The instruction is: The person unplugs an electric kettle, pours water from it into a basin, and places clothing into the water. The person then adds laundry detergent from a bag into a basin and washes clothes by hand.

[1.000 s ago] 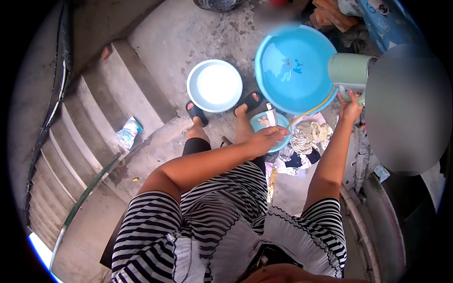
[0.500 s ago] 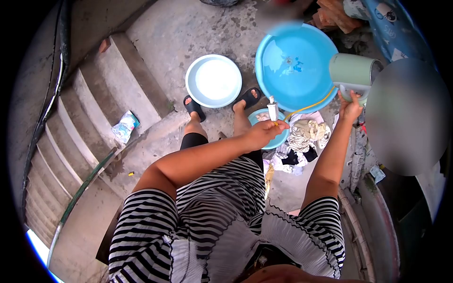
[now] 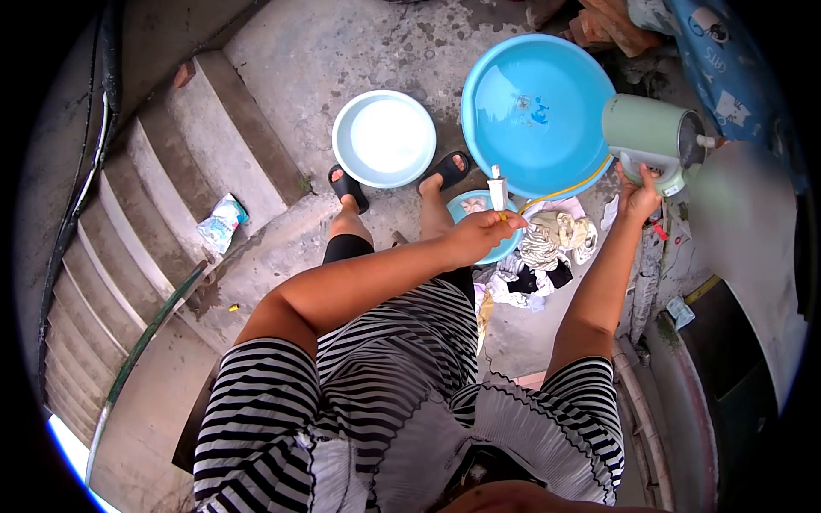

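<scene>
My left hand (image 3: 489, 235) is closed in a pinch on a yellow cord (image 3: 556, 197), just below a white plug (image 3: 498, 190) that points away from me. The cord stretches right toward my other hand. My right hand (image 3: 638, 195) is wrapped round the handle of a pale green cylindrical appliance (image 3: 646, 124), held sideways beside the rim of a large blue tub (image 3: 469, 128). The appliance's exact kind I cannot make out. Beneath my left hand, partly hidden, sits a small blue basin (image 3: 511, 248) with some cloth in it. A heap of clothes (image 3: 547, 248) lies beside that basin.
A pale round basin (image 3: 340, 141) stands on the concrete beyond my feet. Concrete steps (image 3: 214, 154) with a green handrail (image 3: 158, 329) run along the left, where a plastic packet (image 3: 224, 224) lies. Blue printed fabric (image 3: 727, 77) and bricks (image 3: 616, 26) are at the upper right.
The green appliance has shifted slightly right and turned, so more of its dark end and a pale nub show. Both hands keep their hold. The view has tilted a little.
</scene>
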The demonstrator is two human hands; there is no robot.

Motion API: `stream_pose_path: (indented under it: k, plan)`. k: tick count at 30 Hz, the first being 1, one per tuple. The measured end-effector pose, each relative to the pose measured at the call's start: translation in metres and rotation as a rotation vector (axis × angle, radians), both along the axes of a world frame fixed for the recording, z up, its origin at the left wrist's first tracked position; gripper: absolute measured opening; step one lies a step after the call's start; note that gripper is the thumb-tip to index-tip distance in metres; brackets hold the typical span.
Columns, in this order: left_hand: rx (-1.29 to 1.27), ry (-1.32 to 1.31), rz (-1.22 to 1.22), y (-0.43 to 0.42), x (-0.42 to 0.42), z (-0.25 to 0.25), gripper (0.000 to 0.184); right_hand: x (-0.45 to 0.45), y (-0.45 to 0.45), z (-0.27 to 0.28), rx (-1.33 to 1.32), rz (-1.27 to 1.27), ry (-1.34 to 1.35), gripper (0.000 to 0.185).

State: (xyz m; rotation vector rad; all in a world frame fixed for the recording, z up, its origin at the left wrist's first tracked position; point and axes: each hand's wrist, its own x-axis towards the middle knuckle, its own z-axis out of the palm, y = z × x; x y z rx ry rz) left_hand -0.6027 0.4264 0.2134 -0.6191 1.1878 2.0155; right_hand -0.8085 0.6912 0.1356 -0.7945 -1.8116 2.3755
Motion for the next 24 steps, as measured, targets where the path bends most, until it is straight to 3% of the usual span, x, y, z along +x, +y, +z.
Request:
stream_pose_path:
  k: [13,24]
  plan:
    - [0.030,0.000,-0.123,-0.011,0.002,-0.003,0.036,0.025,-0.016,0.013,0.064,0.013,0.050,0.018]
    - [0.097,0.146,-0.198,-0.054,0.080,-0.009,0.031,0.147,-0.077,0.036,0.048,0.001,0.096,0.016]
